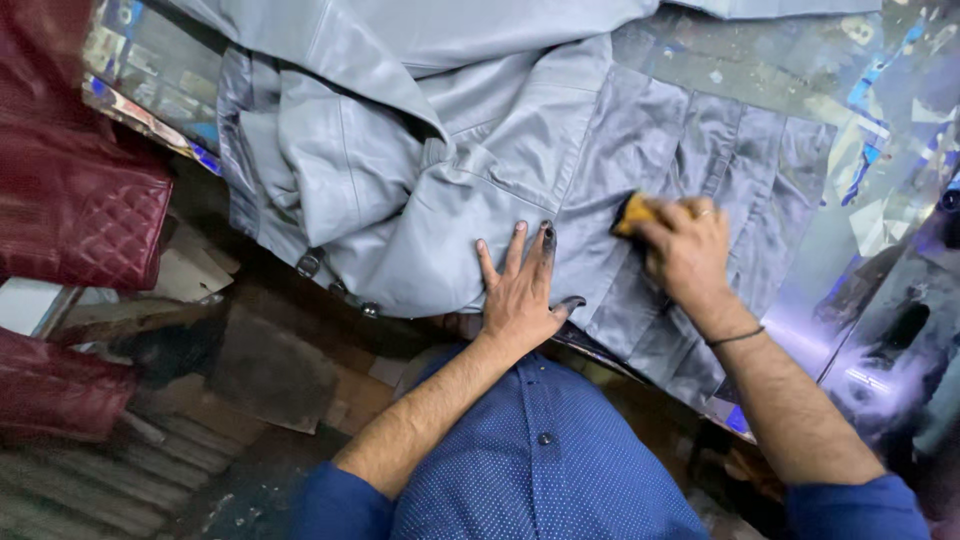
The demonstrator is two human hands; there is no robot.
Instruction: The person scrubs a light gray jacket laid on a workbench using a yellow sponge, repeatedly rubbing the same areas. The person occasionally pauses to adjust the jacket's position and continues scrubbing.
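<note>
Head view looks straight down on a grey jacket point(470, 150) spread over a table point(880, 110). The table top is glossy and reflects blue and white light; its bare part shows at the right and at the upper left corner. The jacket covers most of it and its lower edge hangs a little over the near side.

The left hand point(520, 290) lies flat on the jacket, fingers spread, holding nothing; the fingertips look dark with stain. The right hand point(685, 245) is closed around a yellow sponge point(632, 213) and presses it on the pleated grey panel, just beside the left hand.

At the left, dark red quilted pieces point(85, 215) are stacked. Below the table, the floor point(250, 400) is dark and cluttered with cardboard scraps and boards.
</note>
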